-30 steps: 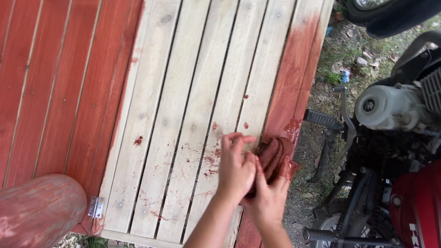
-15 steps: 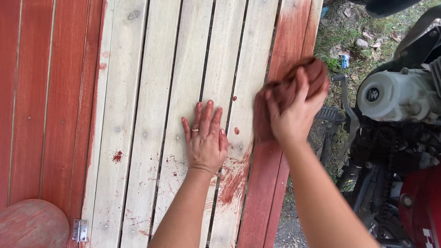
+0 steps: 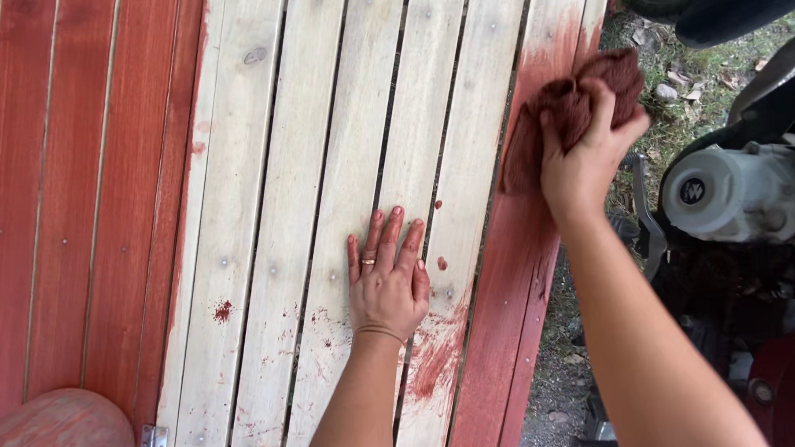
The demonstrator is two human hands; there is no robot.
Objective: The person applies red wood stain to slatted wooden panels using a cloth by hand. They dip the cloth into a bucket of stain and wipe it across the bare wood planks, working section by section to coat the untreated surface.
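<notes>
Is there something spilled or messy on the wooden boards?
Yes. Red stain drips and smears mark the bare pale wooden slats near the flat left hand, away from the stained edge where the right hand rubs.

- You're outdoors, in a yard or work area beside a home, not in a fitted workshop.
- The slatted wooden panel [image 3: 343, 164] lies flat, partly stained red, partly bare, with a metal hinge [image 3: 152, 445] at its edge.
- Past the panel you see bare ground [image 3: 561, 368] with gravel, grass and litter.
- A motorcycle [image 3: 740, 194] is parked just beside it, its engine and a tyre [image 3: 716, 1] showing.
</notes>
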